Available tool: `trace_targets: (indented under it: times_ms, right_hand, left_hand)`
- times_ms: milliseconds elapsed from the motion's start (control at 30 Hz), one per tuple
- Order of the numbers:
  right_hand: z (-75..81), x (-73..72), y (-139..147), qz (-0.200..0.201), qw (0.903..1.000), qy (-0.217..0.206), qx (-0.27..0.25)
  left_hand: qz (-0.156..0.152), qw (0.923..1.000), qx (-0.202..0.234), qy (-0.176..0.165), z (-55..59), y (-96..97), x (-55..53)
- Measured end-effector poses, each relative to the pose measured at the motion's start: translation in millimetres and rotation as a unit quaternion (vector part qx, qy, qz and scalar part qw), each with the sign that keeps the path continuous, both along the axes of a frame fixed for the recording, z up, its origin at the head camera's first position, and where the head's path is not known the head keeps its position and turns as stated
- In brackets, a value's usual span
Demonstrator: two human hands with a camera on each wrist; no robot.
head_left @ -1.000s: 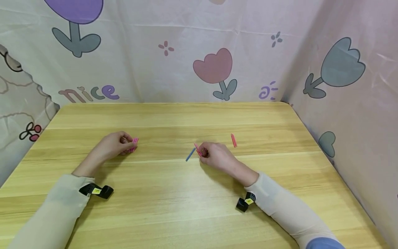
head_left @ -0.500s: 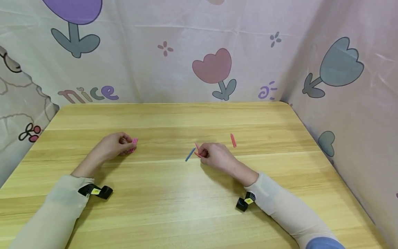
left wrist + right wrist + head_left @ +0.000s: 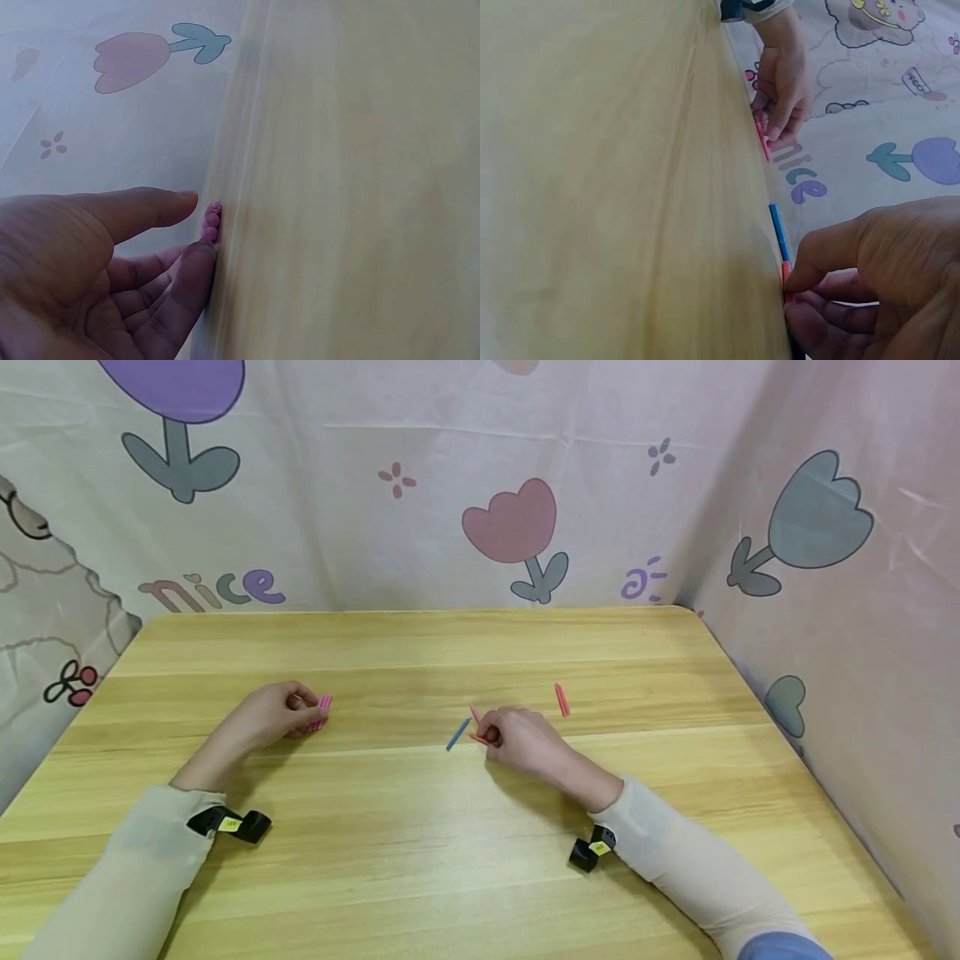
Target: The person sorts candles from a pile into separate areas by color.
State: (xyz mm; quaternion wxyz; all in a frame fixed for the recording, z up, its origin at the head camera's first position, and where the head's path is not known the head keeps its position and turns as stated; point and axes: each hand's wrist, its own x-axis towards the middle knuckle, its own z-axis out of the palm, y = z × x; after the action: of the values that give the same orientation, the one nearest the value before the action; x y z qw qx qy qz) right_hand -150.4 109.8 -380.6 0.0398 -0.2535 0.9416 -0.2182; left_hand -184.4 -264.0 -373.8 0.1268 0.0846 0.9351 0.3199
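In the head view my left hand (image 3: 281, 714) is at the left of the table, thumb and fingers curled about a small bundle of pink sticks (image 3: 324, 706). The left wrist view has the ends of these pink sticks (image 3: 212, 221) between the fingertips. Right of centre, my right hand (image 3: 521, 739) pinches a short orange-red stick (image 3: 477, 738), partly covered by the fingers. A pink stick (image 3: 474, 712) pokes out beyond that hand; its other end is hidden. Just left of the fingertips lies a blue stick (image 3: 458, 734), flat and slanted.
Red sticks (image 3: 562, 700) lie side by side farther back, right of my right hand. All of it rests on a wooden table (image 3: 420, 843). A printed curtain (image 3: 337, 510) hangs along the back and sides. Black wrist cameras (image 3: 585, 853) stick out from both sleeves.
The orange-red stick in my right hand has turned, its free end swinging left and toward the table's front. My left hand and the blue stick stay about where they were.
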Motion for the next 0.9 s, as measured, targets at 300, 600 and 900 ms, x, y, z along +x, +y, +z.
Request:
trace_targets:
  times_ms: [300,600,900]
  right_hand:
    - [-0.1,1.3,0.5,-0.001,1.0,-0.003,0.002]
    - [1.7,-0.7,3.4,-0.004,0.9966,-0.069,-0.046]
    - [0.8,-3.7,6.5,0.007,0.9924,-0.092,-0.082]
  left_hand:
    - [-0.001,1.0,0.003,0.003,-0.4,-0.4,0.5]
    - [-0.003,0.9999,0.01,0.0,0.0,-0.3,1.5]
    - [-0.002,0.9999,0.012,-0.001,-0.8,-0.9,0.6]
